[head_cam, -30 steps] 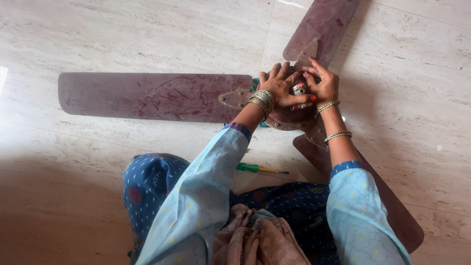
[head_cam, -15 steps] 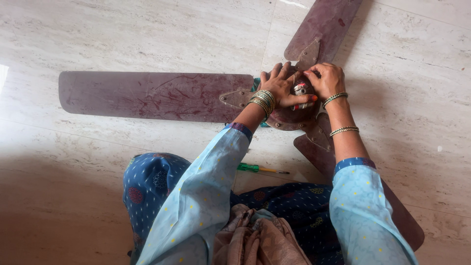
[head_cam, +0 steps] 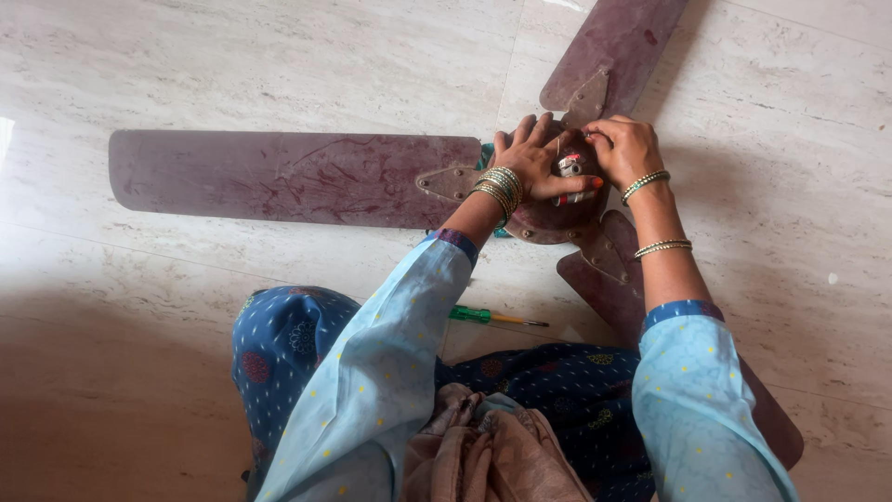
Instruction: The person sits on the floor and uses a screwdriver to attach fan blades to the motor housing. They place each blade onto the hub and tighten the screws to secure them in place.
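A ceiling fan lies on the marble floor with its maroon motor hub [head_cam: 548,223] facing up. My left hand [head_cam: 530,163] lies spread over the hub's left side, thumb stretched to the right, holding it down. My right hand [head_cam: 627,149] is curled at the hub's upper right, fingertips pinched on a small silver and red centre piece [head_cam: 569,165]. One long blade [head_cam: 279,177] points left, another [head_cam: 623,46] runs up and right, and a third [head_cam: 604,270] passes under my right forearm.
A green-handled screwdriver [head_cam: 483,317] lies on the floor between my knees and the hub. A brown cloth [head_cam: 492,446] is bunched in my lap. Pale marble tiles [head_cam: 186,56] surround the fan.
My right hand has shifted a little right and curled tighter at the centre piece; its fingers were stretched out before. My left hand stays on the hub.
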